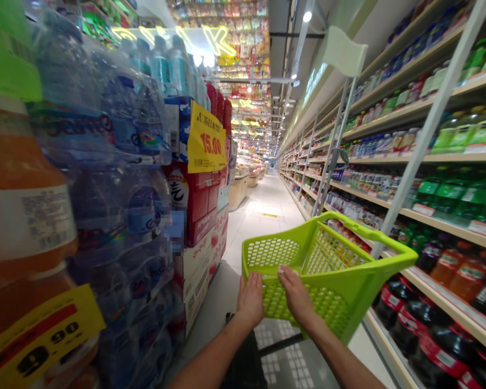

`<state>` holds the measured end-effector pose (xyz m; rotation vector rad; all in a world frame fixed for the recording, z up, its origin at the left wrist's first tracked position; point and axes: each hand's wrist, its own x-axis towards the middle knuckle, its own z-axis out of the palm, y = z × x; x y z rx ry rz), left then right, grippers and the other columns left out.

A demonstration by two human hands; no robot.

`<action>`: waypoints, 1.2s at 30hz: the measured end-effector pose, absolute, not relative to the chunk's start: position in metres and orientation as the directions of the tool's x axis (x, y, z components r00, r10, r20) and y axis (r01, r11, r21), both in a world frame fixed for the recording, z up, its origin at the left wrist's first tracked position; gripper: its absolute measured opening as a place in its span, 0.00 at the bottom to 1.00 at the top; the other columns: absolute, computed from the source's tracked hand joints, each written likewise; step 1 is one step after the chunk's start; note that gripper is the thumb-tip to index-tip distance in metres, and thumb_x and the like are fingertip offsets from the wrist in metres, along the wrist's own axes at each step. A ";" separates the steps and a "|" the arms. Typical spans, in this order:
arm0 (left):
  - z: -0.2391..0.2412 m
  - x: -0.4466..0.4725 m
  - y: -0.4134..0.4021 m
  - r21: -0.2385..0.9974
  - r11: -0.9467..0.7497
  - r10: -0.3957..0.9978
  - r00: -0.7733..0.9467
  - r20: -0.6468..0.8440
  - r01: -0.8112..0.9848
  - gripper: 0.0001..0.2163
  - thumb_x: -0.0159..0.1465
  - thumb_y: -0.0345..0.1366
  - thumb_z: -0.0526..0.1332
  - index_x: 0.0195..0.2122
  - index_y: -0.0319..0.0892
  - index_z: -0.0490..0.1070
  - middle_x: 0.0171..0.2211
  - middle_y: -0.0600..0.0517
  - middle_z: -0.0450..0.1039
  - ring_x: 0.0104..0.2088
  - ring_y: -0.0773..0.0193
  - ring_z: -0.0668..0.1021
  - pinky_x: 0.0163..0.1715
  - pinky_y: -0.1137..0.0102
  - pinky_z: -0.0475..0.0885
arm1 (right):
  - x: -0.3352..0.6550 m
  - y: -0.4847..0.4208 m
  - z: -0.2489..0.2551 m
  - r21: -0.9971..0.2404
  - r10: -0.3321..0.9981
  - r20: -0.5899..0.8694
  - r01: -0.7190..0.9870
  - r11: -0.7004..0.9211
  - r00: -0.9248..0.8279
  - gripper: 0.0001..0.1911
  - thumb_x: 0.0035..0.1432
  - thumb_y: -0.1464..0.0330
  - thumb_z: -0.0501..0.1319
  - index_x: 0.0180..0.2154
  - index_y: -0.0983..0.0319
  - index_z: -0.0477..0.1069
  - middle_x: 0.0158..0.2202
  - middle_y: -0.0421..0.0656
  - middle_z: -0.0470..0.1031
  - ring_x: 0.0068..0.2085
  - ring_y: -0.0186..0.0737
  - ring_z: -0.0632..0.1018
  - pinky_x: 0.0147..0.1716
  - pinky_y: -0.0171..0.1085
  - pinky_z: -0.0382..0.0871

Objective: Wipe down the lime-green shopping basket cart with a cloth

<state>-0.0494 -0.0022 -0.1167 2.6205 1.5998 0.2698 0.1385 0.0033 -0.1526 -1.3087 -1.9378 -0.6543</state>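
A bright green plastic shopping cart [335, 297] stands in front of me, turned so its handle is at the right. Its basket has perforated walls, and I see nothing lying in it. My left hand [251, 300] grips the near rim close to the cart's left corner, thumb on the outer side. A little to the right, my right hand [296, 297] holds the same rim with its fingers hooked over the edge. Something small and white shows at its fingertips; I cannot make out what it is.
Shrink-wrapped water bottles [125, 216] and stacked drink cartons [200, 216] rise close on my left, with a yellow price sign [207, 139]. Long drink shelves [461, 156] line the right, near the cart. A tiled aisle [263, 200] runs ahead between them.
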 end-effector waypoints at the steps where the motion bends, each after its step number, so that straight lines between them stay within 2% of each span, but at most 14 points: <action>1: -0.116 -0.051 -0.002 0.139 -0.473 0.880 0.460 0.114 0.870 0.33 0.52 0.33 0.49 0.60 0.30 0.42 0.62 0.42 0.43 0.61 0.56 0.47 0.59 0.55 0.40 | 0.140 0.004 -0.150 0.024 0.579 0.774 0.925 0.378 -0.257 0.24 0.52 0.81 0.46 0.47 0.62 0.67 0.51 0.48 0.68 0.55 0.42 0.64 0.51 0.47 0.60; 7: -0.119 -0.048 0.003 0.104 -0.422 0.905 0.411 0.109 0.901 0.35 0.51 0.34 0.50 0.60 0.29 0.41 0.62 0.42 0.39 0.62 0.55 0.44 0.58 0.55 0.41 | 0.186 -0.006 -0.135 -0.131 0.571 0.820 0.985 0.115 0.042 0.25 0.49 0.83 0.45 0.46 0.66 0.68 0.50 0.52 0.68 0.55 0.44 0.64 0.52 0.48 0.59; 10: -0.123 -0.040 0.000 0.093 -0.423 0.903 0.412 0.120 0.901 0.36 0.50 0.35 0.50 0.60 0.29 0.41 0.62 0.42 0.40 0.62 0.54 0.44 0.58 0.55 0.40 | 0.155 -0.010 -0.147 -0.093 0.598 0.799 0.971 0.222 -0.060 0.24 0.50 0.83 0.46 0.46 0.68 0.68 0.50 0.53 0.67 0.56 0.43 0.62 0.53 0.46 0.59; 14: -0.126 -0.035 -0.008 0.091 -0.501 0.862 0.486 0.141 0.861 0.35 0.50 0.34 0.50 0.60 0.30 0.41 0.62 0.44 0.42 0.62 0.56 0.45 0.59 0.55 0.39 | 0.121 -0.011 -0.156 -0.025 0.596 0.761 0.906 0.422 -0.257 0.24 0.51 0.81 0.46 0.49 0.64 0.66 0.53 0.48 0.65 0.58 0.40 0.60 0.54 0.45 0.58; 17: -0.120 -0.039 -0.005 0.100 -0.594 0.803 0.580 0.137 0.798 0.34 0.50 0.34 0.50 0.60 0.33 0.43 0.61 0.45 0.46 0.61 0.57 0.48 0.59 0.55 0.39 | 0.152 -0.014 -0.149 -0.097 0.604 0.788 0.944 0.316 -0.121 0.25 0.50 0.82 0.47 0.48 0.62 0.67 0.52 0.47 0.67 0.56 0.41 0.62 0.53 0.46 0.59; 20: -0.110 -0.043 0.006 0.079 -0.617 0.786 0.609 0.111 0.783 0.32 0.50 0.32 0.50 0.59 0.35 0.47 0.60 0.46 0.50 0.60 0.58 0.51 0.59 0.53 0.38 | 0.190 -0.016 -0.145 -0.184 0.590 0.806 0.967 0.177 0.046 0.25 0.48 0.82 0.45 0.47 0.66 0.67 0.51 0.52 0.67 0.55 0.45 0.63 0.52 0.50 0.59; 26: -0.100 -0.032 0.010 -0.005 -0.633 0.772 0.632 0.065 0.774 0.25 0.54 0.29 0.47 0.55 0.36 0.55 0.59 0.43 0.54 0.60 0.56 0.52 0.58 0.52 0.39 | 0.188 -0.011 -0.162 -0.272 0.619 0.783 0.930 0.248 0.064 0.26 0.49 0.81 0.46 0.48 0.63 0.67 0.51 0.49 0.66 0.54 0.41 0.65 0.52 0.45 0.61; 33: -0.098 -0.003 -0.024 -0.004 -0.663 0.746 0.662 0.072 0.749 0.24 0.53 0.32 0.50 0.52 0.34 0.59 0.54 0.41 0.61 0.58 0.52 0.56 0.58 0.53 0.40 | 0.217 -0.012 -0.156 -0.319 0.681 0.727 0.922 0.218 0.090 0.26 0.45 0.81 0.46 0.44 0.63 0.70 0.48 0.48 0.70 0.51 0.40 0.68 0.50 0.43 0.63; 36: -0.096 0.006 -0.033 0.039 -0.728 0.685 0.723 0.085 0.685 0.26 0.52 0.34 0.51 0.54 0.37 0.58 0.55 0.43 0.60 0.58 0.52 0.57 0.58 0.53 0.41 | 0.237 -0.020 -0.150 -0.333 0.678 0.722 0.928 0.170 0.135 0.25 0.45 0.80 0.46 0.43 0.64 0.71 0.47 0.49 0.70 0.50 0.42 0.70 0.49 0.44 0.65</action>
